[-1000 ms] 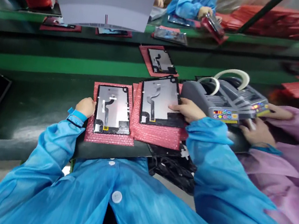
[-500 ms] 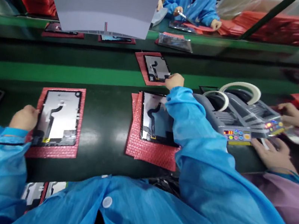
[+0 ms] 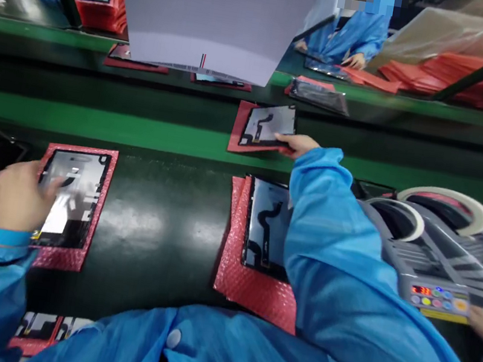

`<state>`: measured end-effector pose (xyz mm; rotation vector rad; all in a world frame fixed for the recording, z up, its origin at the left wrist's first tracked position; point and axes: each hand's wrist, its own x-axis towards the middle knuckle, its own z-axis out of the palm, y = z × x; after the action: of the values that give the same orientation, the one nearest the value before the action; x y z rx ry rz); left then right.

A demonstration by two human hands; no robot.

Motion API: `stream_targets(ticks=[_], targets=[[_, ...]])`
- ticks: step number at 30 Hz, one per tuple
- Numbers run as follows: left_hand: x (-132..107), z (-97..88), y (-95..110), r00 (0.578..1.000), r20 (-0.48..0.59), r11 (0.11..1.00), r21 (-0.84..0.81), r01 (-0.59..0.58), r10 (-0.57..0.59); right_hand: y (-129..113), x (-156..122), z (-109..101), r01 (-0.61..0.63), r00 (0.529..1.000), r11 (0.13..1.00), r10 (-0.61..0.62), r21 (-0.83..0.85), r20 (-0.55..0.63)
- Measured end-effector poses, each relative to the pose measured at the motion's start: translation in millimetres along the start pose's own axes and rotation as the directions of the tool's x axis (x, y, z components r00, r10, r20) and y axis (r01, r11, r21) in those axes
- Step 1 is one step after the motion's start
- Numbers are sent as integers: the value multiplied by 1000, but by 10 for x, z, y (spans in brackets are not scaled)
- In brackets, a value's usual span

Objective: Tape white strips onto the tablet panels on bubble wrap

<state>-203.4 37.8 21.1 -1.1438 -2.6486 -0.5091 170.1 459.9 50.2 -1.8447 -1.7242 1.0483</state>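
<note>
The right hand (image 3: 301, 146) grips the far screen (image 3: 278, 121), while the left hand (image 3: 19, 196) (blurred, thumb spread wide) partly covers another screen (image 3: 86, 186).

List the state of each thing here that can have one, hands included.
Left panel: on bubble wrap, cable side up
Right panel: cable side up, partly hidden by sleeve
Far panel: cable side up, pinched at right edge
Right hand: closed on far panel
Left hand: over left panel, blurred, grip unclear
Near tape dispenser: powered, red display lit
</note>
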Motion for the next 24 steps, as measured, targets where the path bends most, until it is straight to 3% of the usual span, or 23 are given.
stream_targets(ticks=[2, 4, 6, 7, 9, 10, 12, 14, 17, 21, 24], targets=[[-178, 58, 514, 978, 191, 904, -427, 10, 79, -122, -343, 167, -96, 993, 970, 78, 223, 90], [-331, 193, 1003, 892, 435, 651, -715, 257, 125, -153, -827, 343, -181, 975, 882, 103, 435, 198], [-428, 375, 1369, 758, 630, 385, -751, 537, 171, -49, -1386, 501, -219, 957, 795, 61, 566, 284], [-454, 470, 1487, 722, 672, 280, -734, 618, 166, 52, -1664, 573, -219, 949, 779, 30, 588, 314], [-477, 641, 1592, 731, 674, 189, -735, 651, 102, 321, -2162, 709, -219, 934, 768, -14, 601, 358], [-482, 709, 1591, 754, 655, 198, -747, 634, 54, 468, -2369, 775, -204, 933, 766, -37, 609, 358], [-502, 793, 1525, 794, 608, 316, -751, 579, -9, 745, -2685, 904, -120, 945, 765, -107, 633, 308], [-544, 792, 1435, 822, 569, 513, -705, 491, -5, 959, -2885, 1021, -13, 947, 772, -194, 636, 255], [-648, 649, 1359, 860, 506, 788, -556, 264, 69, 1126, -3040, 1162, 81, 938, 824, -253, 560, 236], [-819, 389, 1363, 868, 488, 954, -293, 63, 92, 1084, -3174, 1202, 218, 947, 959, -253, 182, 200], [-914, 283, 1368, 856, 510, 994, -110, -31, 83, 989, -3291, 1000, 305, 928, 936, -250, -175, 277]])
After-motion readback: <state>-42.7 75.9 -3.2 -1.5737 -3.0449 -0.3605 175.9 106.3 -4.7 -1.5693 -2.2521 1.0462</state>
